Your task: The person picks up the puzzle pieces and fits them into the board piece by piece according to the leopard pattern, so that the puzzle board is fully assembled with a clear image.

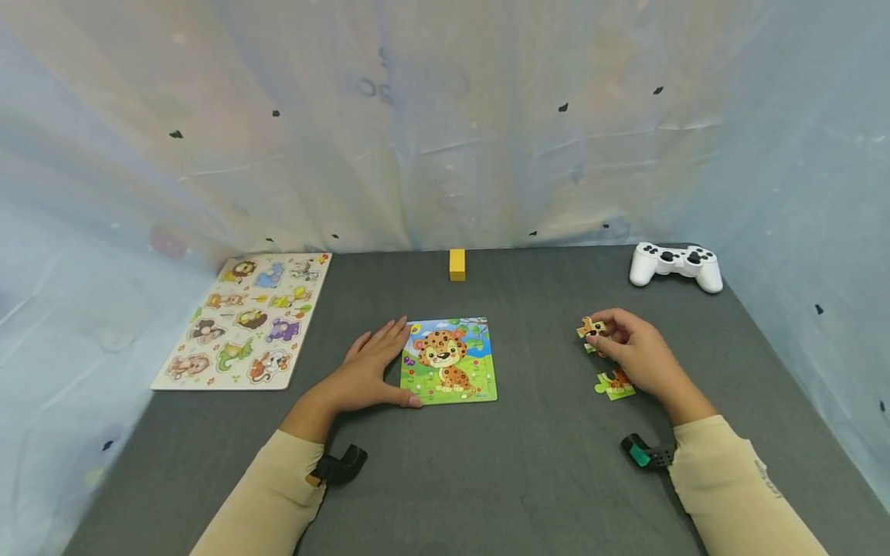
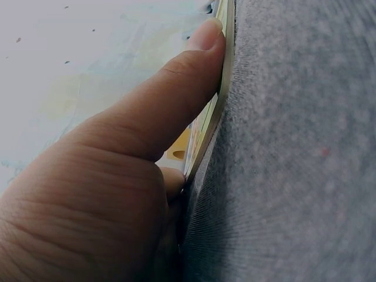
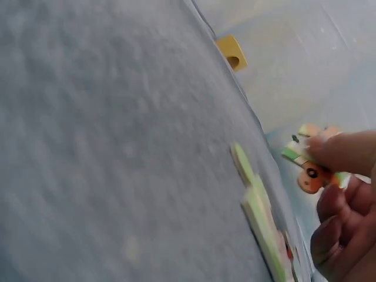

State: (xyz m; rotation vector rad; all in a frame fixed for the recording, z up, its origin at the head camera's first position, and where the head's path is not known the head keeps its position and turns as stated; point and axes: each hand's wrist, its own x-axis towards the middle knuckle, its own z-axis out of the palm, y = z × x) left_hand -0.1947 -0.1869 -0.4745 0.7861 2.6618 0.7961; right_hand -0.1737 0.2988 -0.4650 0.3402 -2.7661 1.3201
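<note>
A square picture board (image 1: 448,363) with a spotted leopard cub on green grass lies flat on the dark table. Along its left side my left hand (image 1: 367,371) lies spread, fingertips at the top-left corner. The left thumb (image 2: 176,82) rests along the board's front edge. Farther right, my right hand (image 1: 636,351) pinches a jigsaw piece (image 1: 589,327) between thumb and fingers; a dark eye on orange shows on the piece (image 3: 311,175) in the right wrist view. Below that hand another jigsaw piece (image 1: 613,386), green and orange, lies on the table, partly covered by the hand.
An animal peg puzzle board (image 1: 295,363) lies at the left. A yellow block (image 1: 456,265) stands at the back middle, and a white game controller (image 1: 674,264) lies at the back right. Plastic sheeting (image 1: 445,154) hangs behind the table and along both sides.
</note>
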